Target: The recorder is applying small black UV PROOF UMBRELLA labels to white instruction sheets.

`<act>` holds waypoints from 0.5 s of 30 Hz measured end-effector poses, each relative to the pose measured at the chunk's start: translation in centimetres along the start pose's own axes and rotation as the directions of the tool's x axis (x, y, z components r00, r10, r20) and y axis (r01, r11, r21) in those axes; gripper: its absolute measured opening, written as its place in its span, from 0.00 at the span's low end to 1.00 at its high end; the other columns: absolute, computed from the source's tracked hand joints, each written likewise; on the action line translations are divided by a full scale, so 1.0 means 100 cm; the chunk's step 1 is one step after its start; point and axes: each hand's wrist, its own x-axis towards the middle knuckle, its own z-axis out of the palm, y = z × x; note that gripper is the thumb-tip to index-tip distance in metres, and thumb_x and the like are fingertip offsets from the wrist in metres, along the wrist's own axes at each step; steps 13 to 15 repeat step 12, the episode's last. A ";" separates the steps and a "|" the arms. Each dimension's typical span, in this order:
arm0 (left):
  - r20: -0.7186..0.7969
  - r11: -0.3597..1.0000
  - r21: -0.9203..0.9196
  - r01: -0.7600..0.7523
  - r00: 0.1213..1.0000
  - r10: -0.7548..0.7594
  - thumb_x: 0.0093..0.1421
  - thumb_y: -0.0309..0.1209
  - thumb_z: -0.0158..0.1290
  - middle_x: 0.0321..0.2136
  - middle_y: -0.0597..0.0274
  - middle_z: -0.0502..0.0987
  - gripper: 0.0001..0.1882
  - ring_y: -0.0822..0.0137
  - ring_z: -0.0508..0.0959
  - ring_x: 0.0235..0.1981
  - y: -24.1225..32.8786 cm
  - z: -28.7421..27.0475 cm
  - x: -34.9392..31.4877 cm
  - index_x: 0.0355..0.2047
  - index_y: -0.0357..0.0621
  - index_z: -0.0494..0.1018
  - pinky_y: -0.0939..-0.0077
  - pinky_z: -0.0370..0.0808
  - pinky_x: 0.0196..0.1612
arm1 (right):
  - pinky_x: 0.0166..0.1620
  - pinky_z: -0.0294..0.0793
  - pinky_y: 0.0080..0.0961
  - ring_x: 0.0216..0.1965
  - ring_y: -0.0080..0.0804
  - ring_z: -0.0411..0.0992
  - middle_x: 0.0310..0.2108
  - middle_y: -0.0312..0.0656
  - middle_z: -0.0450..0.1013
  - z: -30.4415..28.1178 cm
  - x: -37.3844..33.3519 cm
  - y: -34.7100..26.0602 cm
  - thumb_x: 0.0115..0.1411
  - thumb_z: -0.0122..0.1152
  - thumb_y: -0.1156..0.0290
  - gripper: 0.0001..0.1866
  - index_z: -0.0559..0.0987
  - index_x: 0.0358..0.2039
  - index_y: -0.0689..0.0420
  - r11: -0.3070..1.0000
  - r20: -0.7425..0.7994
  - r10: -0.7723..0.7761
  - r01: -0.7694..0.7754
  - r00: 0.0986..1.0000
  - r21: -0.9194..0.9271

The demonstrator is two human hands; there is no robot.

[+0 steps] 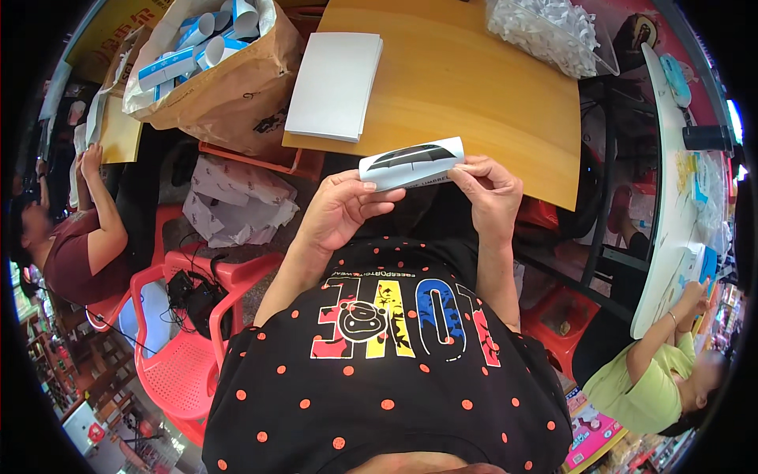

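Between my two hands is a rolled white paper sheet point(387, 180) printed with a dark umbrella picture, held just off the table's near edge. My left hand point(345, 207) grips its left end, thumb on top and fingers curled beneath. At the other end, my right hand point(489, 192) pinches the paper between thumb and fingers. Just beyond lies a neat stack of white sheets point(335, 85) on the yellow wooden table point(442, 75).
A brown paper bag point(229, 99) full of blue-and-white paper rolls stands at the far left. A clear bin point(545, 35) of small white pieces sits far right. A red plastic chair point(185, 371) holds black cables at left. Other people work on both sides.
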 end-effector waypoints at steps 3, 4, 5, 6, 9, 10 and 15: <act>0.019 0.999 -0.037 0.022 1.000 -0.022 0.63 0.27 0.46 0.41 0.39 0.75 0.20 0.55 0.81 0.37 0.001 -0.001 0.001 0.49 0.21 0.65 0.79 0.83 0.29 | 0.33 0.72 0.12 0.28 0.17 0.73 0.30 0.40 0.77 -0.002 0.004 0.007 0.51 0.66 0.82 0.03 0.81 0.27 0.65 1.000 0.014 0.024 -0.024 1.000 0.019; 0.035 0.999 0.014 0.030 0.999 -0.030 0.63 0.28 0.46 0.42 0.39 0.75 0.20 0.54 0.81 0.37 0.004 -0.004 0.002 0.50 0.20 0.64 0.80 0.82 0.27 | 0.33 0.72 0.12 0.28 0.17 0.73 0.29 0.39 0.77 -0.003 0.005 0.008 0.51 0.66 0.82 0.03 0.81 0.27 0.65 0.999 0.022 0.033 -0.034 0.999 0.022; 0.048 0.997 0.066 0.034 0.998 -0.037 0.64 0.29 0.45 0.42 0.39 0.75 0.21 0.54 0.81 0.36 0.006 -0.006 0.002 0.50 0.20 0.64 0.81 0.82 0.25 | 0.33 0.72 0.12 0.28 0.18 0.73 0.29 0.39 0.77 -0.004 0.006 0.009 0.51 0.66 0.82 0.03 0.81 0.27 0.65 0.999 0.020 0.042 -0.043 0.999 0.028; 0.040 0.994 0.098 0.054 0.997 -0.059 0.64 0.29 0.46 0.42 0.40 0.75 0.21 0.56 0.82 0.33 0.008 -0.007 0.002 0.50 0.21 0.64 0.86 0.78 0.17 | 0.34 0.72 0.13 0.28 0.18 0.73 0.29 0.39 0.78 -0.004 0.007 0.009 0.51 0.66 0.82 0.03 0.81 0.27 0.65 0.998 0.019 0.051 -0.052 0.999 0.033; 0.108 0.995 0.081 0.065 0.991 -0.074 0.63 0.27 0.47 0.42 0.41 0.75 0.20 0.59 0.83 0.28 0.007 -0.016 0.003 0.51 0.24 0.64 0.90 0.73 0.12 | 0.34 0.73 0.13 0.28 0.18 0.73 0.29 0.39 0.78 -0.005 0.010 0.013 0.52 0.65 0.81 0.02 0.80 0.28 0.64 0.996 0.031 0.079 -0.081 0.996 0.047; 0.055 0.994 0.099 0.041 0.997 -0.046 0.62 0.23 0.48 0.42 0.43 0.75 0.19 0.62 0.83 0.26 0.004 -0.014 0.004 0.53 0.27 0.65 0.93 0.70 0.09 | 0.35 0.73 0.14 0.28 0.19 0.73 0.29 0.39 0.78 -0.005 0.011 0.014 0.52 0.65 0.81 0.02 0.80 0.28 0.64 0.994 0.038 0.089 -0.091 0.995 0.052; 0.008 0.986 0.167 -0.017 1.000 0.016 0.61 0.23 0.49 0.45 0.42 0.74 0.20 0.61 0.83 0.26 -0.002 -0.011 0.003 0.53 0.27 0.64 0.93 0.70 0.09 | 0.36 0.73 0.15 0.29 0.19 0.73 0.29 0.39 0.78 -0.003 0.012 0.018 0.52 0.65 0.81 0.02 0.80 0.28 0.64 0.992 0.040 0.104 -0.107 0.994 0.073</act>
